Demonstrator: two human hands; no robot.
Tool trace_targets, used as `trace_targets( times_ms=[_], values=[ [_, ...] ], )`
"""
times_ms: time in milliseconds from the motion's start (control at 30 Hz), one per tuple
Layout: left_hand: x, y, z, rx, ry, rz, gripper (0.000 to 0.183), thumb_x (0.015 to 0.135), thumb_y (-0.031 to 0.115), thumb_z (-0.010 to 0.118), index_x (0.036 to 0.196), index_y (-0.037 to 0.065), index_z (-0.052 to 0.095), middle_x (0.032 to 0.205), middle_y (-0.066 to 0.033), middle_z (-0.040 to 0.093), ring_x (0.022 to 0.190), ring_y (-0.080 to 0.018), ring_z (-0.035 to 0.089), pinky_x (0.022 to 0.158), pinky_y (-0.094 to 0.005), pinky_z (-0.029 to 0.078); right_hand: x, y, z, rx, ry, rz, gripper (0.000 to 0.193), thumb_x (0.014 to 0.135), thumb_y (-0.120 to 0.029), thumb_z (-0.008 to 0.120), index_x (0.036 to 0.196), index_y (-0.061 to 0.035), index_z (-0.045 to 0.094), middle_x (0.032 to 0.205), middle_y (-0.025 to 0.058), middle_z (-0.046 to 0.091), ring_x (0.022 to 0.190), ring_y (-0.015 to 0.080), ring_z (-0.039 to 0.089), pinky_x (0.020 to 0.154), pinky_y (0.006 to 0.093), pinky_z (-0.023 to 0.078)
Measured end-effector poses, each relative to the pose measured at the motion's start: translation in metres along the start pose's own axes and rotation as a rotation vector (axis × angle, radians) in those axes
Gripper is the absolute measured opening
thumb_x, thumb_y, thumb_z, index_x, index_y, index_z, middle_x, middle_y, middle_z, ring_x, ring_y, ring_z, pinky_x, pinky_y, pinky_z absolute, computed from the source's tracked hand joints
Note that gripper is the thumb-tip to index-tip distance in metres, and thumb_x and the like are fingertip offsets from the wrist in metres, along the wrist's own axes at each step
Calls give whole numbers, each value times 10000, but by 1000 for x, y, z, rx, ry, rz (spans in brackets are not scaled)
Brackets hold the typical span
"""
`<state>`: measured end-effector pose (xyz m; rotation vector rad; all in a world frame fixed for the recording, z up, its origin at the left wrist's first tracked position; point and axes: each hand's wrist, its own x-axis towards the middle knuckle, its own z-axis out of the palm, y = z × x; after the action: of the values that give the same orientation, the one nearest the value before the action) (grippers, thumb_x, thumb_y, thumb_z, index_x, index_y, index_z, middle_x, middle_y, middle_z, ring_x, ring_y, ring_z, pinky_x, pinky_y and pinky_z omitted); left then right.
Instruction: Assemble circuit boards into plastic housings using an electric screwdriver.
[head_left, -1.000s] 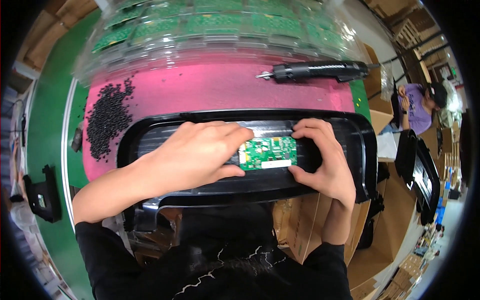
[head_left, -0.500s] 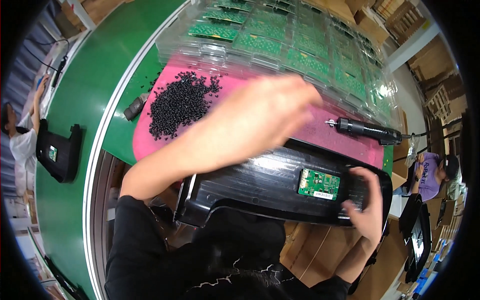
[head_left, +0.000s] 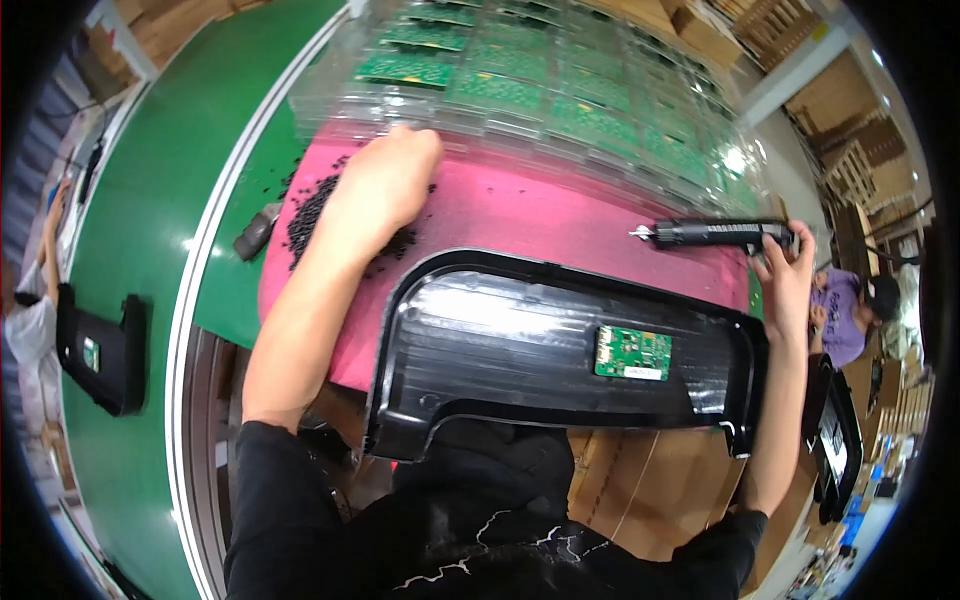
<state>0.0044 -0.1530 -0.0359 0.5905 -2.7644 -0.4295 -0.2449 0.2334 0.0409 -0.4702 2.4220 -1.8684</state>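
My left hand is closed, fingers curled, at the far edge of a pile of small black screws. Anything pinched in it is hidden from view. On the right, my right hand has its fingers around the back end of a black electric screwdriver, which lies across the pink mat with its bit pointing left. Closer to my body, a long black plastic housing rests with its hollow side up. Inside it, right of the middle, sits a green circuit board with white connectors.
Clear plastic trays of green boards are stacked behind the mat. A dark grey object lies left of the screws. Along the left runs a green belt carrying another black housing. Two other people are at the sides.
My left hand has swung left from above the housing to the screws. My right hand has left the housing's right end for the screwdriver. The housing now lies flatter, its hollow more visible.
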Motion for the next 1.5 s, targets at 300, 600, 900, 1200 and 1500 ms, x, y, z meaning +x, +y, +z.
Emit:
trace_targets(
  times_ms=[300,600,900,1200,1500],
  values=[
    [-1,17,-13,-147,24,91,80,826,-19,604,884,-72,623,842,-233,660,857,-406,647,743,-449,495,-45,-23,103,649,-222,-38,347,1019,-167,587,1282,-1,434,1060,118,607,1008,216,594,936,379,476],
    [-32,98,-26,-764,-113,564,82,875,21,669,935,-21,632,850,-119,678,803,-245,684,703,-338,525,-110,-83,102,1084,-340,-248,423,1026,-438,508,1221,-64,532,679,-35,412,620,83,418,661,277,393],
    [-43,105,-22,-796,-159,768,126,850,36,707,934,-14,627,846,-123,655,777,-308,669,674,-378,526,-143,-92,105,910,-449,-591,479,946,-541,573,1187,-136,494,636,-64,476,553,66,468,610,266,411],
    [-46,111,-17,-638,-121,890,194,754,-43,714,906,-29,594,800,-131,601,743,-336,634,629,-405,509,-140,-76,108,833,-628,-738,548,950,-604,533,1235,-148,429,685,-22,528,587,116,509,627,297,415],
    [-49,138,-31,-420,-122,894,230,735,-17,682,952,4,609,810,-112,624,737,-312,662,615,-398,537,-142,-72,77,834,-646,-769,561,966,-578,528,1300,-140,421,733,-10,552,634,128,541,674,318,450]
  ],
)
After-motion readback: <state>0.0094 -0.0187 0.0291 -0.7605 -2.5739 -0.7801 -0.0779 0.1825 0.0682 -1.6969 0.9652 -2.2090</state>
